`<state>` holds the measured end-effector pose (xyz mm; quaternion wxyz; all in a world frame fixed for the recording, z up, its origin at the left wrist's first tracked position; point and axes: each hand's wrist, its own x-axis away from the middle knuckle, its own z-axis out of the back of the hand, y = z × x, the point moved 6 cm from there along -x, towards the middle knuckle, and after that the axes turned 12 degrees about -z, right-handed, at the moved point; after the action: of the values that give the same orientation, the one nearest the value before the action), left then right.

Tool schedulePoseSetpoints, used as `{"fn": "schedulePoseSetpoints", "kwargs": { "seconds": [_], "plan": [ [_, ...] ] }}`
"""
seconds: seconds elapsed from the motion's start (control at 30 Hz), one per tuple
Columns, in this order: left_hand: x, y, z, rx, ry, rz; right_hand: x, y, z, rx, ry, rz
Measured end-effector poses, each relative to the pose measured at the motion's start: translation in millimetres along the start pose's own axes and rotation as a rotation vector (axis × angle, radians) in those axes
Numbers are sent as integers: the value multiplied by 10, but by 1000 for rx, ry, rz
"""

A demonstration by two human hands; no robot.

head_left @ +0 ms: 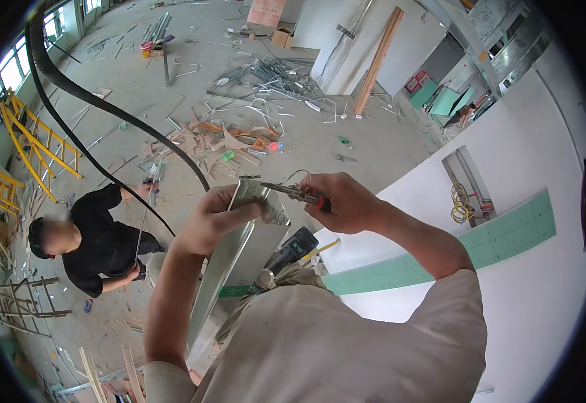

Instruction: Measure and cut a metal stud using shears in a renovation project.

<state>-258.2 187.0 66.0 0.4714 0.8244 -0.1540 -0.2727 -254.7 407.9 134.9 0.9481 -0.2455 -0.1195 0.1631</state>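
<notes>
My left hand (216,218) is closed on a shiny metal profile (271,209), thumb across its face. Closed around the red-tipped grip of metal snips (291,192) is my right hand (347,201). The snips' jaws point left and meet the profile's upper edge; whether they bite into the metal cannot be made out. Above the snips curls a thin bent strip or wire (300,173). Just below my hands, a dark cordless drill (296,247) sits at my waist.
A white wall (400,295) with a green board strip (508,225) and a cutout with coiled yellow cable (463,203) stands to the right. A person in black (105,235) holds a thin rod at left. Yellow ladders (34,144), scrap boards (196,144) and metal offcuts (269,77) lie beyond.
</notes>
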Motion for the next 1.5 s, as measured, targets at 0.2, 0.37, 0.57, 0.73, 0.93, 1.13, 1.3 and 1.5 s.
{"fn": "schedulePoseSetpoints", "kwargs": {
  "seconds": [0.2,0.37,0.57,0.73,0.93,1.13,1.3,1.5],
  "plan": [
    [24,-71,31,32,-16,39,-36,16,-1,46,7,73],
    [75,-5,-51,76,-71,-64,46,-80,-45,32,49,101],
    [171,-41,-82,48,-33,-26,109,-227,-67,-55,51,150],
    [261,-48,-48,29,-44,-5,106,-278,-138,-17,23,137],
    [342,-58,16,45,-64,8,-3,-262,-207,91,32,128],
    [299,-16,-71,85,-114,-2,-14,-307,-180,21,113,248],
    [221,-41,-231,235,-152,62,-54,-276,-120,-6,66,257],
    [246,-112,-351,373,-184,202,-99,-173,-83,50,84,330]
  ]
}}
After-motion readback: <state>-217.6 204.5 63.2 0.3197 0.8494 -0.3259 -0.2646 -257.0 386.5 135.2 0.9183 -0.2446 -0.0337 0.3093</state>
